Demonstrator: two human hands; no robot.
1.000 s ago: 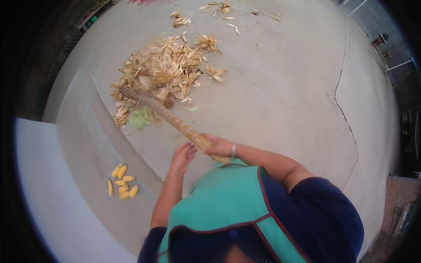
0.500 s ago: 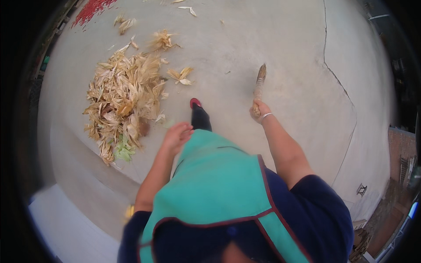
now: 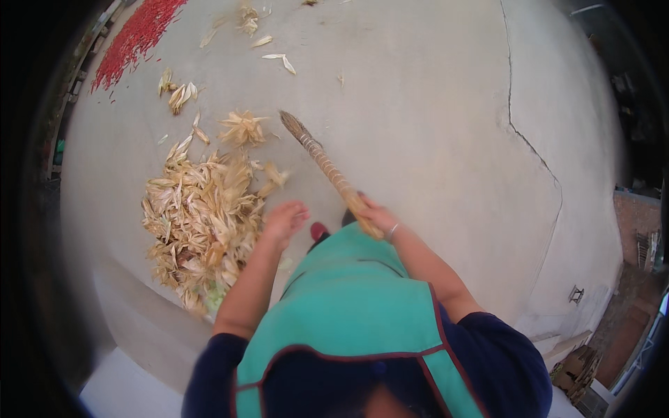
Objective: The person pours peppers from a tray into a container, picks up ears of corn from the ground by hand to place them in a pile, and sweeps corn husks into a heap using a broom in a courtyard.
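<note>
Broom (image 3: 322, 161) is swinging back toward husks (image 3: 202, 216); my right hand (image 3: 373, 214) is gripping it, left hand (image 3: 284, 221) hanging loosely open, holding nothing.

Single head-worn fisheye view, steeply downward over the person's torso onto nearby concrete ground (image 3: 432, 125).

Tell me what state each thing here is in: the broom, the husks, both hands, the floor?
Broom: held by its handle end, angled, head toward the floor.
Right hand: shut on the broom.
Left hand: open, holding nothing.
Husk pile: heaped, dry.
Loose husks: scattered apart.
Concrete floor: cracked.
Red spread: laid flat.
</note>
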